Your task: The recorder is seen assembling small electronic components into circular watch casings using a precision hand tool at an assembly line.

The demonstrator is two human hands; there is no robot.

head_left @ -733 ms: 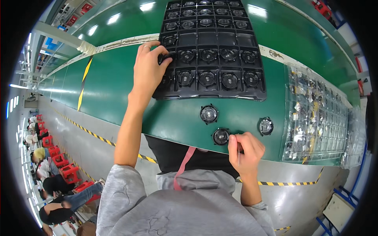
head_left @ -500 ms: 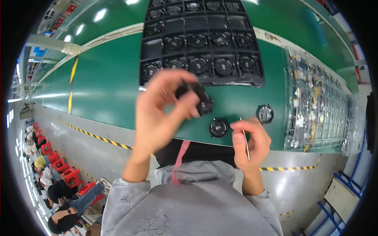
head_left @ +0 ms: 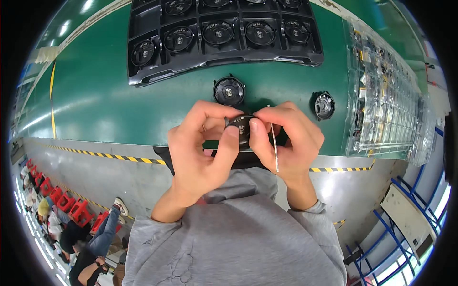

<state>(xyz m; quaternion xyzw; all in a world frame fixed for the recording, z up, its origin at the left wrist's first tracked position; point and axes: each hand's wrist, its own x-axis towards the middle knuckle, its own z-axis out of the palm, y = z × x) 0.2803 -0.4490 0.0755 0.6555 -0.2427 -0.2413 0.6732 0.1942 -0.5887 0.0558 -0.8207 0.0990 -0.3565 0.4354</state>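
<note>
Just over the table's near edge, a round black plastic case [head_left: 243,125] with pale markings is held between both hands. My left hand [head_left: 202,145] pinches its left side with thumb and forefinger. My right hand [head_left: 291,136] grips its right side, and a thin metal rod [head_left: 275,150] also sits in that hand, slanting past the fingers. Fingertips cover much of the case. Beyond the hands another black round case [head_left: 229,91] lies on the green table, with small lugs at its rim. To the right rests a third black case [head_left: 324,105], its inside partly pale.
A black compartment tray [head_left: 191,64] with several round black cases lies across the far side of the green table [head_left: 105,102]. Stacked clear plastic trays [head_left: 386,90] of small parts stand at the right. Red stools [head_left: 81,213] and seated people are off to the left.
My left hand has come down and right, and both hands now meet on one case. A case now lies beyond them, nearer the tray. The view has shifted, so the tray looks larger.
</note>
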